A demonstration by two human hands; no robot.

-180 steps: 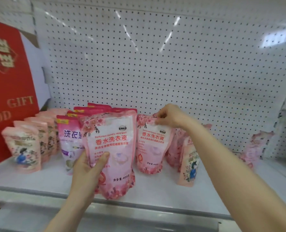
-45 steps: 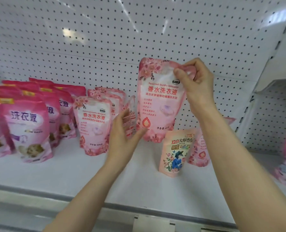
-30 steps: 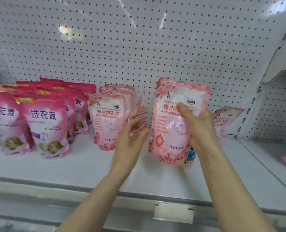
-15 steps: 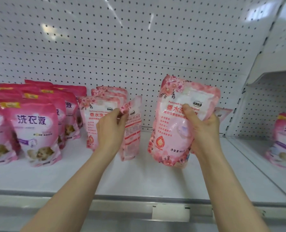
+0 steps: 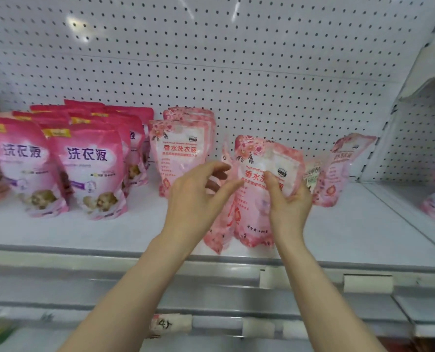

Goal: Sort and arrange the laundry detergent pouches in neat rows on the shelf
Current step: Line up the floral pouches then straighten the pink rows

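Floral pouch [image 5: 262, 212] held upright near the front of the shelf [image 5: 351, 237].
The pouch is gripped by the right hand [image 5: 287, 207], thumb laid across its face. The left hand [image 5: 198, 196] is held just beside it, fingers spread and loosely bent, before a second pouch [image 5: 216, 240] seen edge-on; contact cannot be told. Matching pouches [image 5: 181, 153] are ranked further left.

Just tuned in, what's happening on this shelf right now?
A person is sorting detergent pouches. The right hand grips a light pink floral pouch upright near the front edge of the shelf; the open left hand reaches in beside it, by a second floral pouch turned edge-on. A row of matching floral pouches stands to the left, beside the darker pink pouches. A leaning pouch sits at the back right.
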